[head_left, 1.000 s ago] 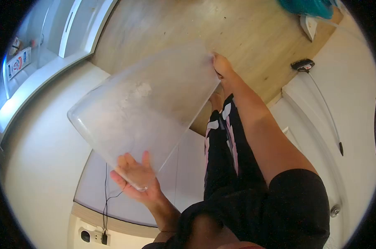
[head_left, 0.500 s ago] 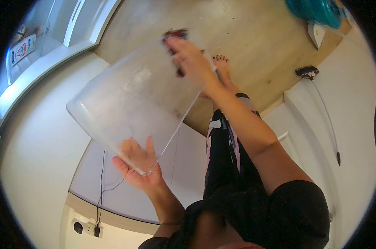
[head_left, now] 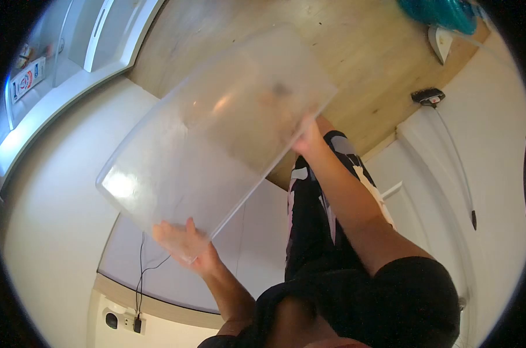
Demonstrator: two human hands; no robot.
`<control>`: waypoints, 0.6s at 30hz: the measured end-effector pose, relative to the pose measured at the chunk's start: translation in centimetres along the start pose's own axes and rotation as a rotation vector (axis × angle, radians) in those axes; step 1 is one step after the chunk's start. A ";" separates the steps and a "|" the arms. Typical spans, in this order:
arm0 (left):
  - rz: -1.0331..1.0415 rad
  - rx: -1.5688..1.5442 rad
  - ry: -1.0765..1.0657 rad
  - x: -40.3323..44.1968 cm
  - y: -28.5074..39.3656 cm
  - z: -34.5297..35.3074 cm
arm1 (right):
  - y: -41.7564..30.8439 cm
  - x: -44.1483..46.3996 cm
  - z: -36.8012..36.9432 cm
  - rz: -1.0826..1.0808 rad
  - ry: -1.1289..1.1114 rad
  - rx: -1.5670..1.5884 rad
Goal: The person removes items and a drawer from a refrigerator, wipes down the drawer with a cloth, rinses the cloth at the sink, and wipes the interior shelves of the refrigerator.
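Wood-look floor (head_left: 361,75) spreads across the far side, with a broom (head_left: 427,97) against the right wall. I hold a clear plastic container (head_left: 176,156) tilted in the air, left of my legs. My left hand (head_left: 184,240) is clasped around its near corner; my right hand (head_left: 307,138) is at the right-hand rim, its fingers too blurred to tell whether they're clamped. I judge this as steadying and handling the container; the next move calls for firm support at that corner.

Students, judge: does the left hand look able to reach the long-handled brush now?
Probably not: the left hand holds the transparent piece, and the right arm seems to lie between hand and brush.
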State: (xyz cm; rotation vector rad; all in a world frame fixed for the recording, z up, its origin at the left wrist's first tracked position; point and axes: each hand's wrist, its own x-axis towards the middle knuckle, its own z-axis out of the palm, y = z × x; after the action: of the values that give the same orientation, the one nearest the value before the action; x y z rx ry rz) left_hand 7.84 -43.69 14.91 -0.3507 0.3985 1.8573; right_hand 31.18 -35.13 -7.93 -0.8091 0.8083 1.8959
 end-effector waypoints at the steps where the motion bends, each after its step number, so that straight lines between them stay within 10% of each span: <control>1: 0.009 -0.029 0.011 -0.5 0.0 0.2 | -1.5 2.1 0.4 -0.027 -0.249 0.100; 9: -0.159 -0.115 0.028 -2.0 -0.8 1.5 | -4.7 -1.3 8.2 -0.110 -0.465 0.219; 12: -0.052 0.044 -0.005 -2.8 -0.4 0.5 | -4.9 -2.2 6.9 0.031 -0.264 -0.013; 18: 0.083 0.366 -0.045 -2.6 1.3 0.1 | -5.1 -4.4 9.5 -0.429 0.101 -0.114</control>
State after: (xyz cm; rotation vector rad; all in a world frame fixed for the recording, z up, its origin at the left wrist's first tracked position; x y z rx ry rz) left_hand 7.42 -46.24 16.20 -0.0436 0.7179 1.8238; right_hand 35.53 -27.73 -0.09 -1.0627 0.5360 1.5363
